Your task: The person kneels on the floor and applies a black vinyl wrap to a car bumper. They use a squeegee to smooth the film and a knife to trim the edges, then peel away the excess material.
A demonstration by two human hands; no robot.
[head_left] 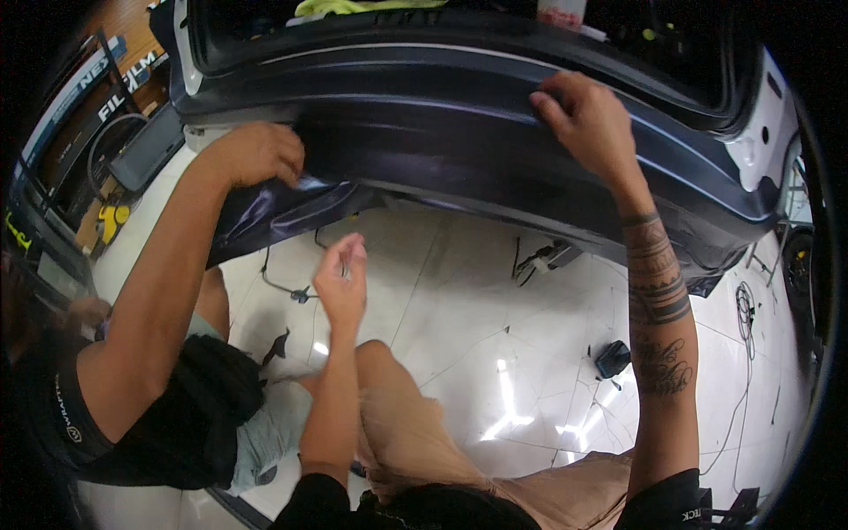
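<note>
A rear car bumper (pixel 424 132), dark and satin-like, curves across the upper part of the view below the open trunk. My right hand (pixel 587 128) is at its upper right, fingers curled and thumb bent in; what they hold, if anything, is hidden. Below the bumper's lower edge, my left hand (pixel 343 278) is raised with its fingers closed together, and I cannot make out anything in it. A loose, wrinkled dark film (pixel 274 208) hangs at the bumper's lower left. Beside it, a co-worker's hand (pixel 256 155) reaches over the bumper with bent fingers.
The co-worker crouches close at my left, in a black shirt (pixel 194 415). On the glossy tiled floor (pixel 459 300) lie a small dark box (pixel 612 359), a cable (pixel 746 309) and scraps. A yellow-green cloth (pixel 362 7) and a clear cup (pixel 561 12) are in the trunk.
</note>
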